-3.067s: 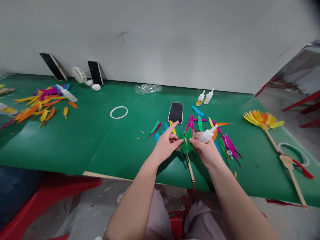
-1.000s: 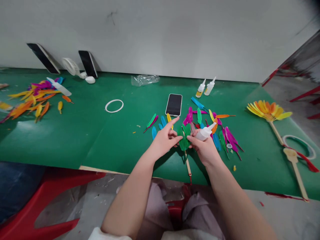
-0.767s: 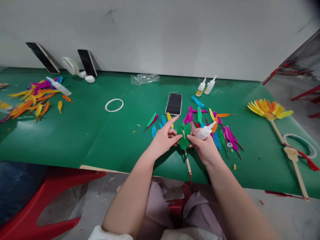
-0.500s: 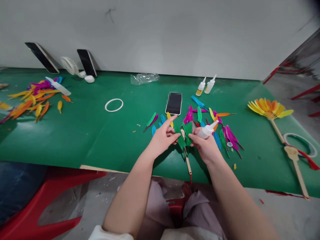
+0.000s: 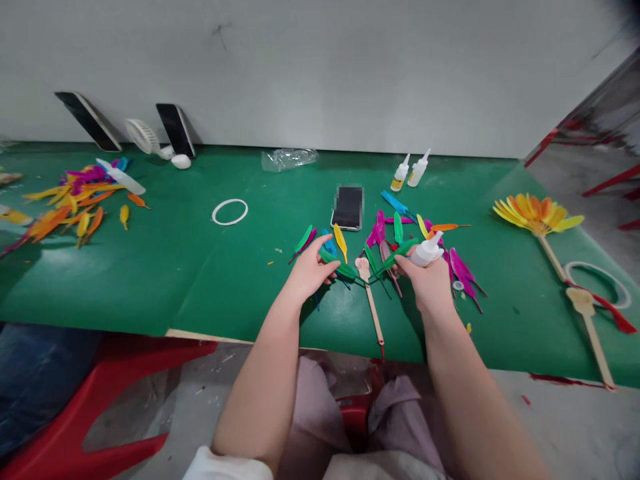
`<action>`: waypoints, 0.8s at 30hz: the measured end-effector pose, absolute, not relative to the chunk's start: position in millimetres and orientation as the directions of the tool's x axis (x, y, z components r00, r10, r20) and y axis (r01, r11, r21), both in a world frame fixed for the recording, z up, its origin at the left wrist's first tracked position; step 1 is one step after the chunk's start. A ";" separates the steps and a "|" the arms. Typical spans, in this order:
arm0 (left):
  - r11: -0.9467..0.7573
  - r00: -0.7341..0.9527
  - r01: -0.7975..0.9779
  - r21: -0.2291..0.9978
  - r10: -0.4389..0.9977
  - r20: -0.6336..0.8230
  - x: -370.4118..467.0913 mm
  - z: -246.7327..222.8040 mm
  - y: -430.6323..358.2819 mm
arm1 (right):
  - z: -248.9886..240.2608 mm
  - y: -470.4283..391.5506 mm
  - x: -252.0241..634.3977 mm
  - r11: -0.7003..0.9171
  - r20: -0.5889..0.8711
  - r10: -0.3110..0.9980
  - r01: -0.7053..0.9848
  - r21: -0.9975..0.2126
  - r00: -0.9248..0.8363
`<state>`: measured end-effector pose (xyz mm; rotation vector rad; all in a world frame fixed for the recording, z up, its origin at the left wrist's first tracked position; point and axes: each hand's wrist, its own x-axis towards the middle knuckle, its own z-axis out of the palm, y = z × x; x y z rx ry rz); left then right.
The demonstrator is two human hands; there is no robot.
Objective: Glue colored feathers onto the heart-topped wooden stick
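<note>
Between thumb and fingers my left hand [image 5: 311,270] pinches a green feather [image 5: 345,269], its quill pointing toward the middle. My right hand [image 5: 429,277] grips another green feather [image 5: 397,256] and, in the same hand, a white glue bottle [image 5: 427,251] with its nozzle up. The two quills nearly meet over a wooden fan handle [image 5: 373,310], which lies on the table with a rounded, pinkish head [image 5: 363,267] and a red cord at its lower end. Loose feathers in magenta [image 5: 465,272], blue, orange and yellow [image 5: 341,241] lie around both hands.
A phone [image 5: 349,207] lies behind the hands, with two glue bottles [image 5: 400,173] farther back. At right are a finished yellow feather fan [image 5: 539,215], a bare handle [image 5: 590,327] and a tape roll [image 5: 620,290]. A white ring [image 5: 230,211] and a feather pile [image 5: 80,200] are at left.
My hands have moved apart, and the green feathers, upright and close together before, now slant outward to either side. The fan handle's head is now uncovered on the table.
</note>
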<state>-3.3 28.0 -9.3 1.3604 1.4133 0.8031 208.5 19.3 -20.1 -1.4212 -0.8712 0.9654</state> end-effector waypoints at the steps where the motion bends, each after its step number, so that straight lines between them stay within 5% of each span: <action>1: 0.153 0.086 0.355 0.922 0.977 -0.196 -3.5 -9.0 28.2 | -22.0 20.6 209.9 -0.073 -0.069 0.915 -0.005 -0.997 0.397; 17: 0.055 -0.015 0.560 0.827 0.998 -0.056 -5.3 -22.6 33.7 | -35.8 28.7 217.9 -0.074 0.016 0.878 0.169 -0.983 0.478; 24: 0.134 -0.030 0.531 0.837 0.990 -0.140 -5.3 -21.3 34.0 | -17.4 26.8 225.1 -0.014 0.009 0.894 0.047 -0.999 0.448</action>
